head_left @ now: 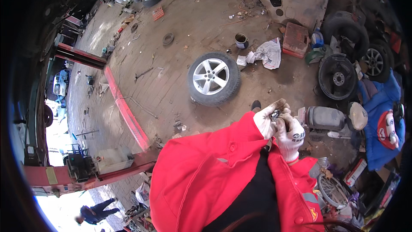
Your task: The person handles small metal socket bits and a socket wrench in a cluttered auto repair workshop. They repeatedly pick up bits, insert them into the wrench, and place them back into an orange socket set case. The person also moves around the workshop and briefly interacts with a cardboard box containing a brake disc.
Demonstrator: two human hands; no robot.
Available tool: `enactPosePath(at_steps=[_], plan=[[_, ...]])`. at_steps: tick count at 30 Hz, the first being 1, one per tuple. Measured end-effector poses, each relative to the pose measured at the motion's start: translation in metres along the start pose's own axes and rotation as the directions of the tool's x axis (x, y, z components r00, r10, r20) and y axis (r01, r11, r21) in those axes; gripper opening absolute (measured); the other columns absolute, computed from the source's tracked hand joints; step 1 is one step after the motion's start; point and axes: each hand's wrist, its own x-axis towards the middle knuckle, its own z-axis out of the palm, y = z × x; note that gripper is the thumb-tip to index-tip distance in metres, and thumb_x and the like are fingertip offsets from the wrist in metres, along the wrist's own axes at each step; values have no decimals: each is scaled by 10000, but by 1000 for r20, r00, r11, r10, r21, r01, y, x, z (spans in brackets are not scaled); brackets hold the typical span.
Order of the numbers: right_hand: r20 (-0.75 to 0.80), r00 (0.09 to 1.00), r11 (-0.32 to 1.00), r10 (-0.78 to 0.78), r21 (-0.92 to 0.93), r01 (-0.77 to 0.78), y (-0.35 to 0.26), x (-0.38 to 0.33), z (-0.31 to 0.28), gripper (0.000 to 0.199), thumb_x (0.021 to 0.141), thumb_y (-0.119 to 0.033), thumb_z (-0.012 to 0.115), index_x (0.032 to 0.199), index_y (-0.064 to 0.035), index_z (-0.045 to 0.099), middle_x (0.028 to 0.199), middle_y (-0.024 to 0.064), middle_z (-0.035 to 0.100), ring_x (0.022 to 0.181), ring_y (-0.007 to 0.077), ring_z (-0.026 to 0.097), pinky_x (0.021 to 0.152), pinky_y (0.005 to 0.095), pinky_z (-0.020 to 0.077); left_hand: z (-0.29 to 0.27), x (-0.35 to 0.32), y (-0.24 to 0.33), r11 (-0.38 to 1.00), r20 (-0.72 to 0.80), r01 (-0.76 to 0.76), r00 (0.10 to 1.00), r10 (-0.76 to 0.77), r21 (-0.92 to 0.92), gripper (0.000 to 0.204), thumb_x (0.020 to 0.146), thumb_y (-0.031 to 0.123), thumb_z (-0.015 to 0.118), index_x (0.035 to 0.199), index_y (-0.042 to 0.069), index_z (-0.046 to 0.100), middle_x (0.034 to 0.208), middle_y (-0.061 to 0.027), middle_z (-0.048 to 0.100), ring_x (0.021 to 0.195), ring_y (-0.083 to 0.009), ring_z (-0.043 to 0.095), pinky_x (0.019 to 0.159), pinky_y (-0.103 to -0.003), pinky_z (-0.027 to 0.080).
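I see an alloy wheel with tyre (pixel 213 78) flat on the brick floor (pixel 171 73), a small bucket (pixel 241 40) and crumpled paper (pixel 268 53) beyond it, dark rims (pixel 337 76) right of it

Right of centre in the frame, the left hand (pixel 267 121) and right hand (pixel 291 135) wear white gloves with dark printing, around a small dark grey part (pixel 275 114). The jacket (pixel 201 176) is bright red over black. At centre, a black tyre with a silver wheel (pixel 213 78) lies on the dusty brown brick floor (pixel 171 60). A blue cloth (pixel 380 103) is at far right.
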Motion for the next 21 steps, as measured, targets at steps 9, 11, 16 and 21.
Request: enactPosePath(at_steps=[9,11,16,21], plan=[[108,912,749,396,537,-389,41,182,28,158,934,-85,614,1035,35,629,947,80,669,857,121,632,780,264,519,74,147,94,979,-202,78,979,-39,189,307,1025,174,412,1288,51,511,1224,-145,581,1065,-274,601,813,-373,555],[141,854,682,502,543,-490,50,226,36,153,944,-74,595,1050,35,618,968,71,665,842,115,629,765,254,530,92,176,112,974,-183,7,982,36,227,313,1022,209,423,1276,61,530,1244,-135,576,1079,-285,593,837,-383,544],[215,835,651,507,539,-535,95,346,65,152,944,-70,587,1055,29,623,957,62,669,852,101,638,750,238,533,121,274,175,989,54,-93,995,88,111,399,1017,306,384,1277,42,531,1293,-141,523,1180,-268,500,947,-389,465],[276,862,685,425,525,-506,146,486,95,152,978,-95,527,1040,-4,632,905,37,670,769,80,619,641,208,489,157,385,234,953,214,-285,942,259,102,538,1028,384,320,1452,54,353,1489,-143,392,1394,-286,354,1060,-414,400]])
